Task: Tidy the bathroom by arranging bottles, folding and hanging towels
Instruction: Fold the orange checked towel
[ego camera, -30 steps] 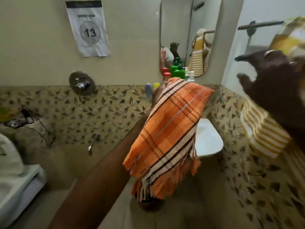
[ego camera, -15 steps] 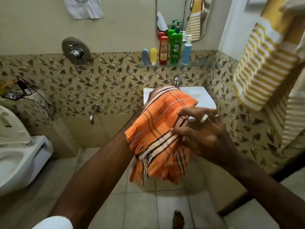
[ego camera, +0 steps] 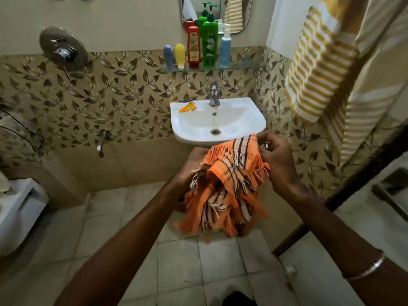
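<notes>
Both hands hold an orange checked towel [ego camera: 229, 180] in front of and below the white sink [ego camera: 217, 121]. The left hand [ego camera: 189, 171], partly hidden by the cloth, grips its left side; the right hand [ego camera: 277, 160] pinches the upper right edge, fingers curled. The towel is bunched, its fringed ends hanging toward the tiled floor [ego camera: 176, 257]. Five bottles [ego camera: 209, 45] stand upright in a row on the glass shelf [ego camera: 242, 66] above the tap [ego camera: 214, 94]. A yellow striped towel [ego camera: 315, 69] hangs at right.
</notes>
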Demonstrator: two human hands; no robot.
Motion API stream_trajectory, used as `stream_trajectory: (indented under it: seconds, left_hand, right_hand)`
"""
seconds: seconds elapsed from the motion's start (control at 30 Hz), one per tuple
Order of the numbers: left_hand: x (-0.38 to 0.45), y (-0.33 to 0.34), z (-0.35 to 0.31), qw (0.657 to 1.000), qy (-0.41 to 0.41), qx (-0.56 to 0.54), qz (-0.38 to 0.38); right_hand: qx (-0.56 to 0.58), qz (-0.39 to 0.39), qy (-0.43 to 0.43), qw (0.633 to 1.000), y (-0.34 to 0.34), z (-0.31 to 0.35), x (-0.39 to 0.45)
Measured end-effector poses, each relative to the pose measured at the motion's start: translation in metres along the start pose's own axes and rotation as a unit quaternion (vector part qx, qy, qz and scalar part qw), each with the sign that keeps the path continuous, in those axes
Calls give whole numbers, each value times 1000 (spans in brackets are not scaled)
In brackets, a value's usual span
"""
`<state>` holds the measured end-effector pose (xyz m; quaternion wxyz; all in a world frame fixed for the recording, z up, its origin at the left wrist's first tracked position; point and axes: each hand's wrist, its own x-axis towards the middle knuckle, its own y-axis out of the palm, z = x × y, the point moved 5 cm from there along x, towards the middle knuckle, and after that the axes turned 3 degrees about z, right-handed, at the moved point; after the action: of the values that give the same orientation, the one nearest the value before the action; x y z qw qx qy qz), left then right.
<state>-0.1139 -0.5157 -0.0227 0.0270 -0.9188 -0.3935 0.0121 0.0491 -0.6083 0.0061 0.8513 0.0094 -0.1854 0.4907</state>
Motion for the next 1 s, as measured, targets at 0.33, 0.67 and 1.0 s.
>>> stream_trajectory:
  seconds: [0.33,0.67,1.0]
  left_hand:
    - [-25,14,46,995,-65,-75,-27]
    - [-21,2,40,985,-59,-78,-146]
    - [-12,15,31,987,-38,-51,-151]
  right_hand:
    - [149,-21,169,974,-19,-53,-15]
    - [160,1,227,961,-38,-75,-22]
    - [160,-15,214,963,-37,-73,-8]
